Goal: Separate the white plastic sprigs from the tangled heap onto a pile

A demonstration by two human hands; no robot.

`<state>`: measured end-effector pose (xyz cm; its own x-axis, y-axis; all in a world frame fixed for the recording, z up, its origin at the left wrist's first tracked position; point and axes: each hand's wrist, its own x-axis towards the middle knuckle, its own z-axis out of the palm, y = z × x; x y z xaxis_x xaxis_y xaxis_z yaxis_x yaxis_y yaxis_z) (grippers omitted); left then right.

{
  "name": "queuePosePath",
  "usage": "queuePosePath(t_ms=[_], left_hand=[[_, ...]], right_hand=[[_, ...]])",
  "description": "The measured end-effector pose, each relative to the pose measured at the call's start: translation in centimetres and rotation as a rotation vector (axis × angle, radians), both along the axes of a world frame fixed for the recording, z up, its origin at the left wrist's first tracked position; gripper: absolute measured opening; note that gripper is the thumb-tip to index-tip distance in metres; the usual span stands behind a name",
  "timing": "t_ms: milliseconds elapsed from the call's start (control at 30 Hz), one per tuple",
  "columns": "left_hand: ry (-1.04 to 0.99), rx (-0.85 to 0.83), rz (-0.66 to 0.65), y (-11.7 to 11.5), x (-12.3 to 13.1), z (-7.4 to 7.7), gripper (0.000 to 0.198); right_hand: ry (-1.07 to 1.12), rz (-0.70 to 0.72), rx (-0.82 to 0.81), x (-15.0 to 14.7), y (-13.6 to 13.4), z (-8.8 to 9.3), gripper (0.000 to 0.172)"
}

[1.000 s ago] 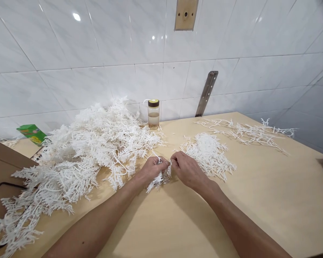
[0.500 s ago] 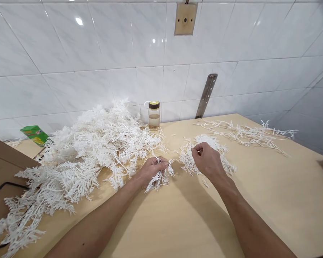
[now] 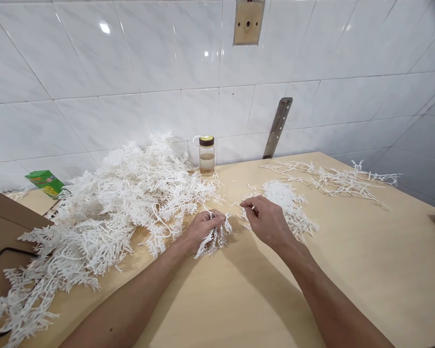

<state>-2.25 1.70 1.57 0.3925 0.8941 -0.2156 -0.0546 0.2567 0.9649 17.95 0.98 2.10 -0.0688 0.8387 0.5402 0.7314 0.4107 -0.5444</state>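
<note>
Since half a second ago, the right hand [image 3: 264,220] has moved left, off the middle of a small pile of white pieces [image 3: 295,212] and toward the left hand [image 3: 205,227], which stays in nearly the same place. Now the two hands are near each other but apart, above the middle of the table [image 3: 366,270]. The left fingers are closed on a white branching sprig [image 3: 213,241], whose feathery tips hang below the hand. The right fingers are curled, thumb near forefinger with a little gap behind the tips; whether they pinch anything, I cannot tell.

A big heap of white sprigs [image 3: 141,186] covers the left side of the table, reaching back toward the far edge. The small pile lies just beyond and to the right of the right hand. Bare white stems [image 3: 335,181] are spread near the table's far right corner, along its right edge. A clear bottle with a dark cap [image 3: 206,157] stands upright at the far edge, beside the heap. A green box [image 3: 45,182] sits tilted beyond the heap's left side.
</note>
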Motion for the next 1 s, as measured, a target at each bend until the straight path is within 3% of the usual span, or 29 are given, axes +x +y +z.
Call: queuePosePath(t_ms=[233,533,1000], left_hand=[[0.03,-0.002,0.029,-0.1,0.1,0.1,0.034],[0.022,0.001,0.018,0.0,-0.1,-0.2,0.033],[0.082,0.035,0.018,-0.6,0.3,1.0,0.035]], right_hand=[[0.018,0.259,0.008,-1.3,-1.0,0.1,0.017],[-0.045,0.284,0.033,-1.4,-0.8,-0.3,0.015],[-0.134,0.231,0.002,-2.4,-1.1,0.0,0.017]])
